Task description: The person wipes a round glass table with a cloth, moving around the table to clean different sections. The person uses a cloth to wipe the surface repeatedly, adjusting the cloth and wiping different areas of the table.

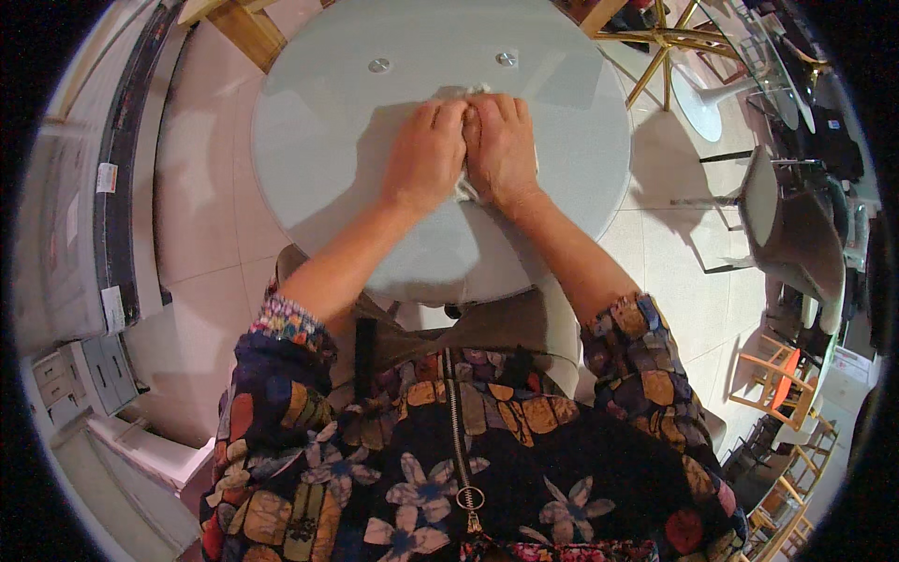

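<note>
Before me is a round table with a pale grey glass top [309, 147]. Side by side over its middle, my left hand [428, 151] and my right hand [502, 144] have their fingers curled on a whitish cloth [465, 190]. Most of the cloth is hidden beneath the hands; bits of it show beyond the knuckles, between the wrists and along the right hand's outer side. The thumbs lie close together. Both forearms reach forward from patterned sleeves and cast shadows on the glass.
Two round metal discs [379, 65] sit on the tabletop's far part. A brown-grey chair [513, 323] stands between my body and the table. To the right are a grey chair [762, 197], golden table legs [660, 38] and an orange-seated wooden chair [783, 379]. White drawer cabinets [105, 372] are at left.
</note>
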`<state>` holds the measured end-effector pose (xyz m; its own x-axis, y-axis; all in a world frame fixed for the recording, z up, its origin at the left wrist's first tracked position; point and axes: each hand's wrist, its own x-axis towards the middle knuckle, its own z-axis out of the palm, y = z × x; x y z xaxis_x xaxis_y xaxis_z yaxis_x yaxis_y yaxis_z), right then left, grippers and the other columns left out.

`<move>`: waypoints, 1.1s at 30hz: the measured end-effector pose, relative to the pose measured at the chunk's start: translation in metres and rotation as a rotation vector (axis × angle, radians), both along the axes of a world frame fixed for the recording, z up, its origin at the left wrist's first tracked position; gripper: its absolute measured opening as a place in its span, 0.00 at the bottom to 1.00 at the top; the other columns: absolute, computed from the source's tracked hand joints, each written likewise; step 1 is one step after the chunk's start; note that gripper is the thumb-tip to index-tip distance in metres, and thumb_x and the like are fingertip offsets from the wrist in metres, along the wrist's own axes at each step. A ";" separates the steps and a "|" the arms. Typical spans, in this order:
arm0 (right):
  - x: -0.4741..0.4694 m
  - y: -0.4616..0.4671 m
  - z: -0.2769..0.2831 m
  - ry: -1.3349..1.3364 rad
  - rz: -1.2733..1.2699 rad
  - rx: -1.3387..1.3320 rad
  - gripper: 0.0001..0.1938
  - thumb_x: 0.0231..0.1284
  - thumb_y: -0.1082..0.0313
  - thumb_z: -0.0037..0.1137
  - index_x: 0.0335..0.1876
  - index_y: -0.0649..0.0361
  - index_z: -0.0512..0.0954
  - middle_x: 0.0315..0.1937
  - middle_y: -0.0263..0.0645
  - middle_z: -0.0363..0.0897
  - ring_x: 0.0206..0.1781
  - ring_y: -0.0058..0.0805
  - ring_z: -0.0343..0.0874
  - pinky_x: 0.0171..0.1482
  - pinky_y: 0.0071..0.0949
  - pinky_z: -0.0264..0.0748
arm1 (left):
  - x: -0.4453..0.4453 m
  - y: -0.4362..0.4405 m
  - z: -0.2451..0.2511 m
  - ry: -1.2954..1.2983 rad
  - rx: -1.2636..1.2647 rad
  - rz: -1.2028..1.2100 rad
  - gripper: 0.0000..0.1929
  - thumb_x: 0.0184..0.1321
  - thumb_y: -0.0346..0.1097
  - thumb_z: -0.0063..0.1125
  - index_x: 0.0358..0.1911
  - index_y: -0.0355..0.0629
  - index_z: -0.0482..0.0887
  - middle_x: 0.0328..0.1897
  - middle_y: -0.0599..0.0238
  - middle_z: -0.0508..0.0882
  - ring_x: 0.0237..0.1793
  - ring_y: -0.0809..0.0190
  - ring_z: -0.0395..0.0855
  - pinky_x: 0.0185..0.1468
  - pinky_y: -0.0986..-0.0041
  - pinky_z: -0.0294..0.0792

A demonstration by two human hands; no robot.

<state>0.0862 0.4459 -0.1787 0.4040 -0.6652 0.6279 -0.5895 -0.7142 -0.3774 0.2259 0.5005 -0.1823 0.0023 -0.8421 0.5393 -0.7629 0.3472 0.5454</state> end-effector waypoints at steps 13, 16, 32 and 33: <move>0.012 -0.029 -0.011 0.046 -0.005 -0.109 0.10 0.76 0.63 0.53 0.46 0.58 0.84 0.44 0.43 0.86 0.50 0.48 0.78 0.58 0.48 0.71 | 0.010 -0.022 0.002 -0.041 0.046 0.063 0.14 0.72 0.33 0.55 0.58 0.39 0.81 0.57 0.47 0.85 0.59 0.38 0.81 0.63 0.48 0.75; 0.002 0.021 -0.005 -0.022 0.003 -0.011 0.10 0.75 0.64 0.54 0.49 0.58 0.83 0.46 0.42 0.85 0.51 0.47 0.77 0.57 0.48 0.71 | 0.003 0.025 0.003 -0.024 0.030 0.039 0.16 0.70 0.31 0.56 0.59 0.36 0.81 0.60 0.45 0.84 0.62 0.39 0.80 0.65 0.49 0.73; 0.037 0.048 0.006 -0.011 0.111 0.070 0.10 0.75 0.70 0.54 0.55 0.61 0.82 0.54 0.46 0.84 0.55 0.50 0.78 0.61 0.46 0.73 | 0.036 0.063 0.004 0.008 0.052 0.083 0.19 0.70 0.28 0.55 0.63 0.35 0.78 0.61 0.43 0.82 0.61 0.37 0.80 0.65 0.49 0.74; 0.044 0.034 0.004 -0.005 0.107 0.055 0.10 0.76 0.69 0.54 0.54 0.61 0.83 0.53 0.46 0.84 0.55 0.49 0.78 0.61 0.46 0.73 | 0.042 0.049 0.002 0.000 0.048 0.099 0.18 0.71 0.28 0.55 0.62 0.35 0.79 0.60 0.44 0.83 0.60 0.37 0.80 0.64 0.49 0.74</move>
<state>0.1305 0.4797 -0.1751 0.4721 -0.6518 0.5936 -0.5088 -0.7513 -0.4204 0.2681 0.5490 -0.1804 0.0868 -0.8626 0.4984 -0.7922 0.2436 0.5595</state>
